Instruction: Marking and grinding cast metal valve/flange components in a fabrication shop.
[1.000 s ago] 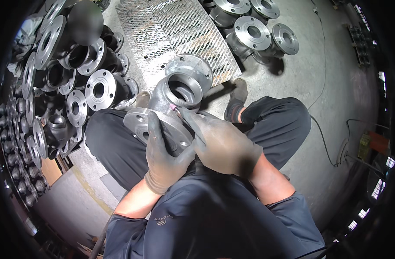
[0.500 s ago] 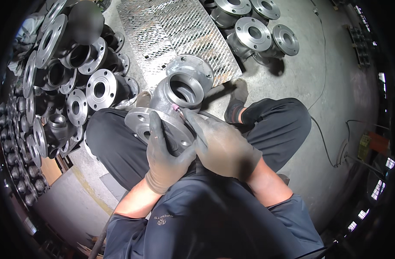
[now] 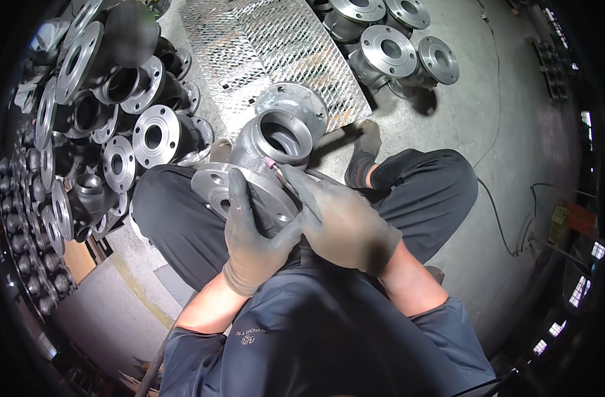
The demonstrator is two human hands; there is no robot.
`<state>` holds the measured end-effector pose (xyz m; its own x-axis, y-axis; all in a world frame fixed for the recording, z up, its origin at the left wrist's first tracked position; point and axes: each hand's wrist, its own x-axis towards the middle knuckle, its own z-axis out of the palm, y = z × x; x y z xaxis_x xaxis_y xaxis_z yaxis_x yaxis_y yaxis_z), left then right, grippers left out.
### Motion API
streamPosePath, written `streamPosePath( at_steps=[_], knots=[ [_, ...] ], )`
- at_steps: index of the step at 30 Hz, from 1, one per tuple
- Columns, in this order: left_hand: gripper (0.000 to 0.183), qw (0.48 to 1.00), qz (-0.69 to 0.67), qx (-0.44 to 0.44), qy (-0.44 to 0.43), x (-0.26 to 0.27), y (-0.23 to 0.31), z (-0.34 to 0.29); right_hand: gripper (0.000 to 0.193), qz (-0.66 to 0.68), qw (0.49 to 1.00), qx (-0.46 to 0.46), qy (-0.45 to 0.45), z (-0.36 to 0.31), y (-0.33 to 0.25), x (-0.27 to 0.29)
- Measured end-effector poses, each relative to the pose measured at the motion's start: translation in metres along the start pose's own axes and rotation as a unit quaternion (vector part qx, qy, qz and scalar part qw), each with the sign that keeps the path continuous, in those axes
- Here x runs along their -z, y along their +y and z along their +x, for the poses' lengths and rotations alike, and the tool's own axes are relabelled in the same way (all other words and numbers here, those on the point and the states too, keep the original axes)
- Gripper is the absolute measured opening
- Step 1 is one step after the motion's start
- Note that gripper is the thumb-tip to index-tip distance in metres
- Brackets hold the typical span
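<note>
A grey cast-metal flanged valve body [image 3: 251, 147] lies between my legs, its round open neck [image 3: 284, 135] facing up. My gloved left hand [image 3: 255, 241] grips the near flange [image 3: 208, 180], index finger laid along its face and thumb reaching toward my right hand. In my gloved right hand [image 3: 345, 228] is a slim grinder with a pink grinding stone [image 3: 269, 162] at its tip. That stone is at the casting's outer surface, just below the neck's rim; whether it touches is hard to see. Most of the grinder is hidden under my right hand.
Beyond the casting lies a patterned metal plate [image 3: 276, 49]. Several flanged castings [image 3: 153, 135] are heaped at the left, and more castings [image 3: 387, 53] stand at the far right of the plate. A dark cable [image 3: 496, 198] runs over the floor at the right.
The grinding stone and my right hand have shifted very slightly at the same spot on the casting. My left hand stays on the flange.
</note>
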<state>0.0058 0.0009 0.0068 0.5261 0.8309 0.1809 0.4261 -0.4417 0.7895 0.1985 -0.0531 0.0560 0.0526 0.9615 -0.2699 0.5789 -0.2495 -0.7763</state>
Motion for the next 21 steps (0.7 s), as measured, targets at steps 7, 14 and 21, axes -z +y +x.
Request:
streamPosePath(
  at_steps=[7,14,21],
  knots=[
    [0.13,0.999,0.036,-0.024,0.009,-0.001,-0.001,0.0,0.059,0.013,1.0,0.008,-0.005,0.001,0.005,-0.001],
    [0.128,1.0,0.009,-0.015,0.015,-0.001,-0.002,0.0,0.066,0.015,0.999,0.051,0.006,0.005,0.012,-0.005],
    [0.126,0.998,0.036,-0.049,0.022,-0.001,0.002,0.004,0.061,-0.002,1.0,0.017,-0.012,0.007,0.001,0.003]
  ],
)
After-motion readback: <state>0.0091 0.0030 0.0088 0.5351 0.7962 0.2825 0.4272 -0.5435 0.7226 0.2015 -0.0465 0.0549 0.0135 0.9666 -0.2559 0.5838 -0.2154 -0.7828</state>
